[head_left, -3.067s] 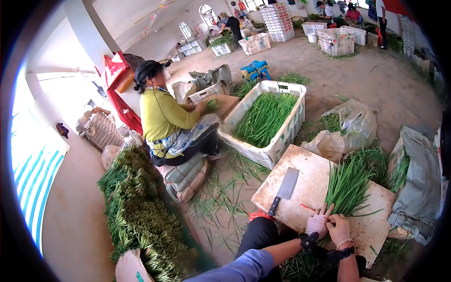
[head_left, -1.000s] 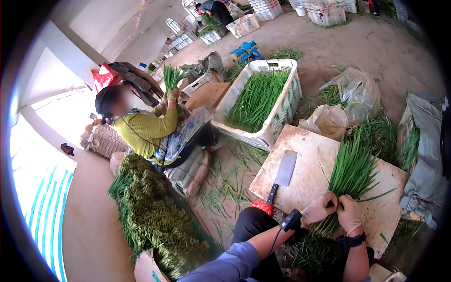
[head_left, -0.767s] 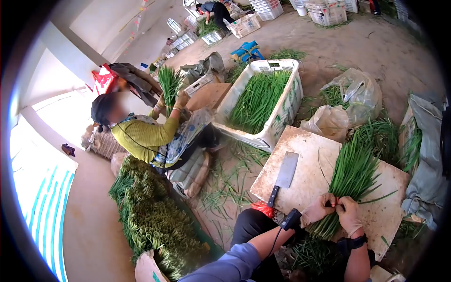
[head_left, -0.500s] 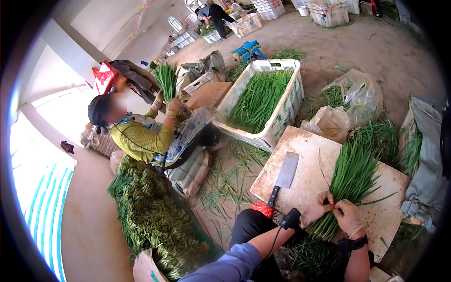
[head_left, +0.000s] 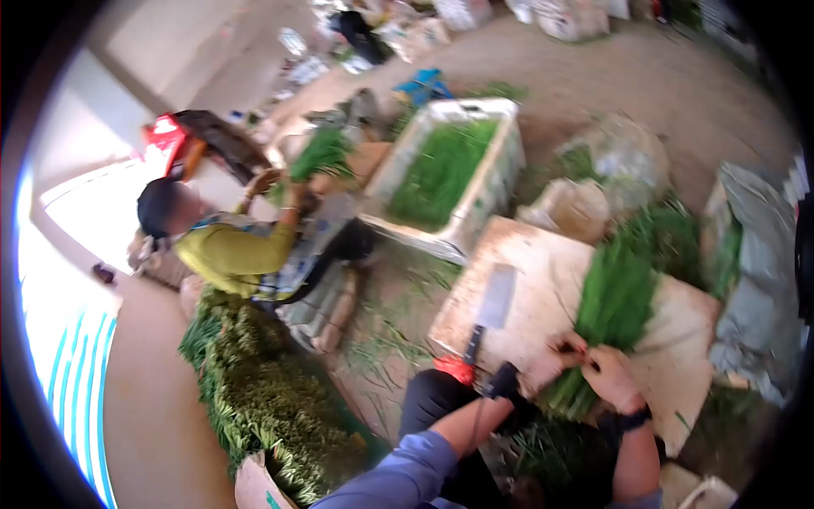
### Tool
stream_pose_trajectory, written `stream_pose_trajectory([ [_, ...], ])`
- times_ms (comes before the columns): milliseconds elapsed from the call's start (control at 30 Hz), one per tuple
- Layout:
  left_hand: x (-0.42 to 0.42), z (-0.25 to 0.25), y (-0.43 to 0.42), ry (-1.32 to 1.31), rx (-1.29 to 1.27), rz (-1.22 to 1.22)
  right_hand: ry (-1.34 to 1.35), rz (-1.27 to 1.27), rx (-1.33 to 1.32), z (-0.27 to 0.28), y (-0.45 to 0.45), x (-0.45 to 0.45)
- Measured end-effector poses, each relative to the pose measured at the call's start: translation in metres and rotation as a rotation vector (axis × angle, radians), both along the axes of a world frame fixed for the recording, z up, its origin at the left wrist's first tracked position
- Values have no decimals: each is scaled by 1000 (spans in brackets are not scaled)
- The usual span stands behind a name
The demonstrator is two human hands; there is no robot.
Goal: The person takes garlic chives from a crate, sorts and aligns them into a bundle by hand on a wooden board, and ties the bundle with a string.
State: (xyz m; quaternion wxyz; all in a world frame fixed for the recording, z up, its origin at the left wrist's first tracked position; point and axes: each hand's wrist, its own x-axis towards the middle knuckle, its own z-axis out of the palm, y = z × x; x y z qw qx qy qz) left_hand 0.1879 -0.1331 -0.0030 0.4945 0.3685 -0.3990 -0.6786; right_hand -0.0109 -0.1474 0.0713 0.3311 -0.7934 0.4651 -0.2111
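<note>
A bunch of long green chives (head_left: 616,293) lies across the pale, stained board (head_left: 543,259) in front of me. My left hand (head_left: 555,360) is closed at the near side of its stalks, fingertips pinching a thin red tie. From the other side my right hand (head_left: 612,379) is also closed, its fingers meeting the left ones at the tie. Blur hides how the tie runs round the stalks. Left of the bunch, a cleaver (head_left: 498,297) rests flat on the board, apart from both hands. Red strips (head_left: 455,367) lie by its black handle.
A white crate (head_left: 504,182) of chives stands beyond the board. At left a seated co-worker (head_left: 237,254) holds another bunch (head_left: 322,157). Heaped bundles (head_left: 263,399) lie below them. Plastic bags (head_left: 627,161) and loose greens are at right.
The view has shifted and blurred, so everything sits a little further left. My hands remain at the tie on the bunch. The co-worker's bunch has tipped from upright to slanting.
</note>
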Motion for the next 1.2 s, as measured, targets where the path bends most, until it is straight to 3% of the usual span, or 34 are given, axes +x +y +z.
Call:
stream_pose_trajectory([
  [67, -3, 30, 5, -35, 181, 65, -70, 21, 10, -7, -1, -4],
  [167, -1, 21, 5, -39, 105, 97, -94, 45, 168, 2, -6, -6],
  [1000, 3, 33, 7, -111, 195, 45, -21, -51, 230, 0, -6, -6],
  [1133, -6, 28, 9, -172, 70, 66, -68, -82, 159, -4, -3, -4],
  [1200, -9, 26, 9, -334, -45, 96, -63, -81, 98, -19, -2, -1],
])
